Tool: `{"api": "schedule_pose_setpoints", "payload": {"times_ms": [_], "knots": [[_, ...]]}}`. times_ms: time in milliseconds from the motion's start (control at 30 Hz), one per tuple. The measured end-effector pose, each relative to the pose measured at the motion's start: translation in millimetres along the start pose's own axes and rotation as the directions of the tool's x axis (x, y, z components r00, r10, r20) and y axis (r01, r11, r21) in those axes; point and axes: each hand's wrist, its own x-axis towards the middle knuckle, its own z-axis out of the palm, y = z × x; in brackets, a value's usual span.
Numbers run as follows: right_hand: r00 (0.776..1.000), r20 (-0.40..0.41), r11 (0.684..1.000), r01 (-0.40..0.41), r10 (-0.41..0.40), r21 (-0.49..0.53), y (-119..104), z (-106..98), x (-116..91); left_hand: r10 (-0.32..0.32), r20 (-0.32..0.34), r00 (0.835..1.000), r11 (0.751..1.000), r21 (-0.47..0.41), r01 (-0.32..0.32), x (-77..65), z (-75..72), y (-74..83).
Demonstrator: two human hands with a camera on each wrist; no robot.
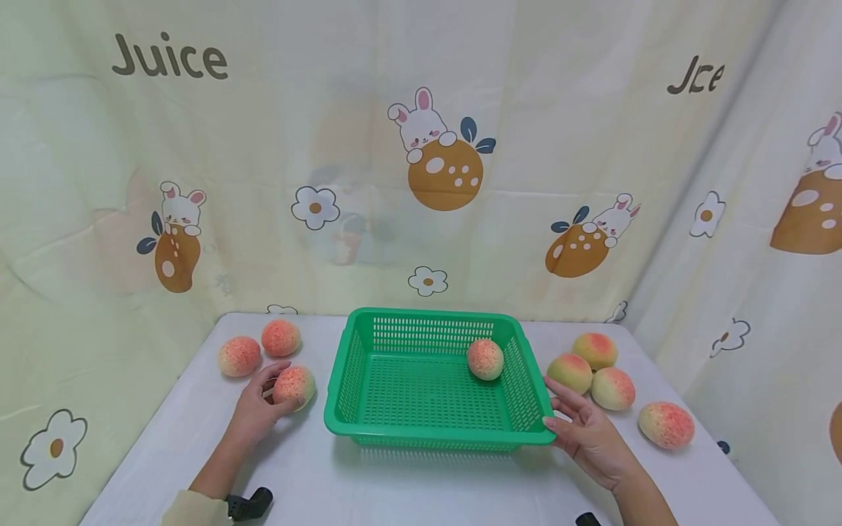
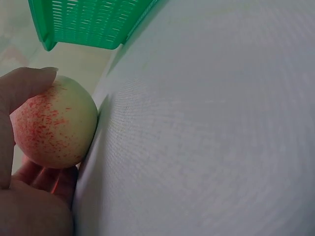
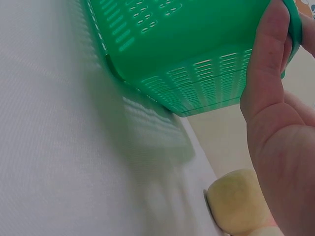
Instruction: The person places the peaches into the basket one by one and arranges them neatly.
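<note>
My left hand (image 1: 259, 409) curls its thumb and fingers round a red-speckled peach (image 1: 294, 388). In the left wrist view, that peach (image 2: 59, 123) sits low against the white tabletop, thumb on one side and fingertips beneath. A green plastic basket (image 1: 434, 440) with slotted sides stands in the middle of the table. One peach (image 1: 485, 359) lies inside it, towards the back right. At the basket's right front corner, my right hand (image 1: 592, 438) grips the rim. The right wrist view has the thumb against the basket's (image 3: 197, 39) outside, with the other fingers partly hidden behind the rim.
Two reddish peaches, one left (image 1: 240, 356) and one behind (image 1: 281, 337), lie beyond my left hand. Several peaches are on the right, including a yellowish one (image 1: 595, 351) at the back and a speckled one (image 1: 666, 425) nearer the edge. A printed curtain (image 1: 355, 146) hangs behind the table.
</note>
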Motion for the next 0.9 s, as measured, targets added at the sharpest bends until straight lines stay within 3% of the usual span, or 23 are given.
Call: {"api": "schedule_pose_setpoints", "payload": {"times_ms": [900], "knots": [[1.0,-0.022,1.0,-0.002,0.001,-0.017,-0.1,1.3,-0.7,0.024,-0.036,0.999,1.0,-0.003,-0.024,-0.3,-4.7,-1.8]]}}
